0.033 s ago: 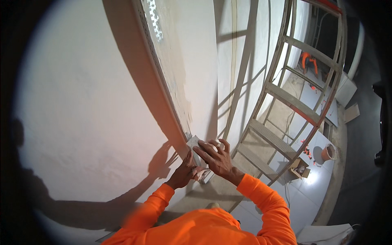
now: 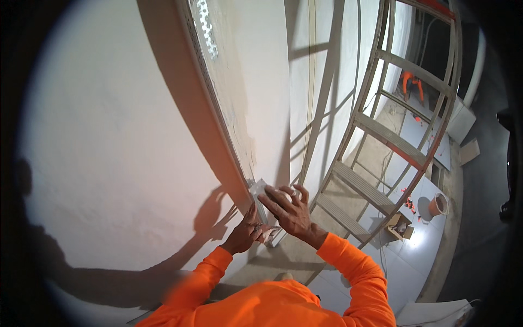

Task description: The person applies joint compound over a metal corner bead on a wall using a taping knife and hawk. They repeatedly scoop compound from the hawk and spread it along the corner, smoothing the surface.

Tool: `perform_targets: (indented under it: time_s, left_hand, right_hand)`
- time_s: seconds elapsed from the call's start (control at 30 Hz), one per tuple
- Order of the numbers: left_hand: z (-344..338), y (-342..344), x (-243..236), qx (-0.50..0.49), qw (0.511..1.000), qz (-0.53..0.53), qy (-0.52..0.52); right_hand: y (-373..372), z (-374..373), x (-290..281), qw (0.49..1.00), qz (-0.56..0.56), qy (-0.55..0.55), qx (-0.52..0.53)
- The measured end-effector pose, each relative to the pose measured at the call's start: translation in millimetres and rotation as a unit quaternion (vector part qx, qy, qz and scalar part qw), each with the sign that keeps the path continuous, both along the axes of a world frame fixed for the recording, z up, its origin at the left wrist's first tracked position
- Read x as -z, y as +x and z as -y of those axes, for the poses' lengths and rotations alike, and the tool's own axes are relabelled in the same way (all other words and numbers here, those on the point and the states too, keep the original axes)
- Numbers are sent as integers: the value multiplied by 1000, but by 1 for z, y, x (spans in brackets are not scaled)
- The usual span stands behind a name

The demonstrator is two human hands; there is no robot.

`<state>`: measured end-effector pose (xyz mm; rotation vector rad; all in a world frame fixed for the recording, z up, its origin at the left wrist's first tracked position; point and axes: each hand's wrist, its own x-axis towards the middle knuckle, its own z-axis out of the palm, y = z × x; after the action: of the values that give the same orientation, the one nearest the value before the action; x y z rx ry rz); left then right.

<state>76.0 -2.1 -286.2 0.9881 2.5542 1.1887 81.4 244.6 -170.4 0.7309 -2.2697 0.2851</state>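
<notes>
Item 1: pale grey, flat, straight-edged plate (image 2: 259,188), metal or plastic not certain. Location: at the lower part of the narrow, grey, rough corner strip (image 2: 210,80) on the white plastered wall (image 2: 114,125), in front of the wearer.

Hold: bare right hand (image 2: 294,218), orange-sleeved, fingers spread over the plate's outer face and keeping hold of it; thumb hidden. Bare left hand (image 2: 243,233), orange-sleeved, fingers bunched at the plate's lower end; contact and closure cannot be told. Hands near each other, not clasped.

Item 2: pinkish-white, irregular piece (image 2: 268,233), material unclear, beside the left fingers; whether gripped cannot be told.

Handling, as judged: plate light, thin, stiff; corners the likeliest part to nick or be nicked; any dust would make it slippery. Best grip: fingers flat across the broad face, thumb opposed at the side, edge nearest the strip left free. Irregular piece probably light, perhaps soft or crumbly; support from beneath, without pinching
</notes>
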Motion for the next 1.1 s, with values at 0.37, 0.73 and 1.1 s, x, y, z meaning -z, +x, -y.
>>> perform_targets:
  time_s: [0.37,0.73,1.1]
  left_hand:
    - [6,-6,4,20,998,-63,-15]
    - [4,-2,1,22,999,-19,21]
    - [5,-3,7,24,999,-10,36]
  right_hand:
    - [-56,10,-122,989,-138,-49,2]
    - [-58,13,-105,984,-148,-93,21]
    - [-44,16,-105,984,-156,-82,27]
